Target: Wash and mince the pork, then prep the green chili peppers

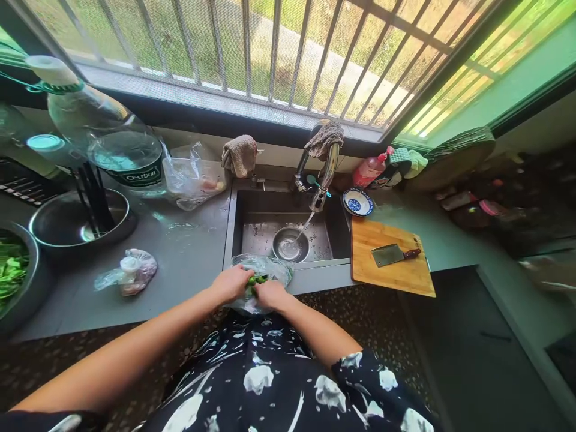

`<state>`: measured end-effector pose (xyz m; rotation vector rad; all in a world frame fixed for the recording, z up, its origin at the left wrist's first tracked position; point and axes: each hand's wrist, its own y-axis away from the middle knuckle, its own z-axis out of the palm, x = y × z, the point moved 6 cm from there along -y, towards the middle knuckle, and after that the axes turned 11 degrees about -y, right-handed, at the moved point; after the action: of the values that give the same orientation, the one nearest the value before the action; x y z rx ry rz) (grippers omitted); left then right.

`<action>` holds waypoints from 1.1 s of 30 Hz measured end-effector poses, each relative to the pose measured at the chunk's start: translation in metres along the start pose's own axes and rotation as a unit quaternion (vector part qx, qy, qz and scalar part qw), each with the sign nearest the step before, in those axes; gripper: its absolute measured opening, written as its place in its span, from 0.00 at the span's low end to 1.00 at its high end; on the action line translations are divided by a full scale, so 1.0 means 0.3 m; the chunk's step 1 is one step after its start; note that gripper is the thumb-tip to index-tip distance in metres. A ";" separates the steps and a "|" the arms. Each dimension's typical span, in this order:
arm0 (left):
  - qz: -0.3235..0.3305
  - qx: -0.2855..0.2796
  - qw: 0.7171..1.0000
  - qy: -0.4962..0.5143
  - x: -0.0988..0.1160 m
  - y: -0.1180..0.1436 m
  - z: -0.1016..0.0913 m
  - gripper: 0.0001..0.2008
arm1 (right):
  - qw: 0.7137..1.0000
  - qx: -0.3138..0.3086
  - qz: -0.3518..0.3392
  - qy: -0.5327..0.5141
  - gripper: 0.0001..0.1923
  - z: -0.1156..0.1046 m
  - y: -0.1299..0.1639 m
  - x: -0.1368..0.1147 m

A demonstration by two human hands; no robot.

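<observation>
My left hand and my right hand are close together at the front edge of the sink. Both have their fingers closed on a clear plastic bag, one hand on each side of its mouth. Between them some green vegetables show inside the bag; their exact kind is hard to make out. Just beyond the bag, a round metal bowl sits in the sink. Water runs into it from the faucet.
Right of the sink, a cleaver lies on a wooden cutting board, near a blue-patterned bowl. On the left counter are a tied bag, a metal pan, a large water bottle and a pot of leafy greens.
</observation>
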<state>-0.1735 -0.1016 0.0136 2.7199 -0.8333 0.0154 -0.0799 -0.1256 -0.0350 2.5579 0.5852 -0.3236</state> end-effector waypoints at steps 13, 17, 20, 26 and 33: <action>0.068 -0.013 0.994 0.087 -0.025 0.045 -0.111 0.04 | 0.954 0.193 0.043 -0.226 0.09 -0.332 0.181 0.130; -0.031 0.048 0.954 0.294 -0.046 0.053 -0.175 0.11 | 0.883 0.178 -0.013 -0.433 0.09 -0.329 0.218 0.092; -0.108 0.012 0.867 0.487 -0.043 0.062 -0.162 0.19 | 0.858 0.249 -0.106 -0.436 0.10 -0.308 0.276 0.005; -0.140 -0.029 0.708 0.692 -0.004 0.074 -0.126 0.18 | 0.877 0.263 -0.186 -0.356 0.11 -0.246 0.307 -0.095; -0.177 0.020 0.697 0.695 -0.028 0.054 -0.073 0.16 | 0.825 0.300 0.021 -0.478 0.20 -0.327 0.214 0.053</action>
<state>-0.1879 -0.1036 0.0384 1.8947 0.1830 1.7113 -0.0247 -0.1203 0.0696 2.4577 0.0123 -1.8704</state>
